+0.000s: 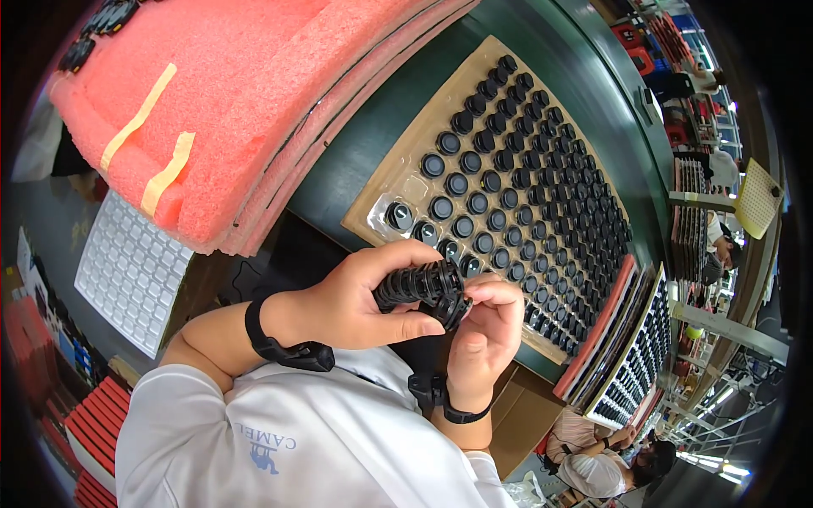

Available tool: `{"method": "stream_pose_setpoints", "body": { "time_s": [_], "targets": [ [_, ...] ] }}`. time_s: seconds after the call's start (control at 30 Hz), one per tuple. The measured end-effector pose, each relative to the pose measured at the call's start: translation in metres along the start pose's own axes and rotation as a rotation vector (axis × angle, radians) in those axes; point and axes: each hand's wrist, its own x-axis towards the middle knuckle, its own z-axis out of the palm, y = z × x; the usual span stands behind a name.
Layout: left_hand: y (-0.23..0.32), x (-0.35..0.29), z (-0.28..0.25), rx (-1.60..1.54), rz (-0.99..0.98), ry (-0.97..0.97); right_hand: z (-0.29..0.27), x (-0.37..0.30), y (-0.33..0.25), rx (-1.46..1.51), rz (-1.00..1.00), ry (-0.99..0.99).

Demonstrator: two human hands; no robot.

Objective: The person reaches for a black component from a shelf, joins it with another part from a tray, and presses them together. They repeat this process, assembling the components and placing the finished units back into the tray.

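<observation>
Left hand (pixel 364 296) grips a stack of black round parts (pixel 419 284); right hand (pixel 487 326) pinches its end at 4 o'clock. Loosened grip could spill parts onto the tray (pixel 381 182).

A clear blister tray (pixel 406 182) on tan card lies ahead, packed with black round parts.
</observation>
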Motion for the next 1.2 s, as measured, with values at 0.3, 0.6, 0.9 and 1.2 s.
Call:
{"method": "stream_pose_setpoints", "body": {
  "time_s": [0.3,0.6,0.9,1.2],
  "targets": [
    [-0.006,0.001,0.002,0.024,-0.063,0.036,-0.008,0.005,-0.005,-0.27,-0.089,-0.062],
    [-0.016,-0.001,-0.022,-0.067,-0.053,0.204,-0.003,0.036,0.003,-0.336,-0.056,-0.109],
    [-0.027,-0.008,-0.046,-0.292,-0.242,0.127,0.01,0.086,0.04,-1.063,-0.048,-0.156],
    [-0.023,-0.008,-0.058,-0.389,-0.32,0.163,0.025,0.094,0.054,-1.309,-0.148,-0.24]
  ]
}}
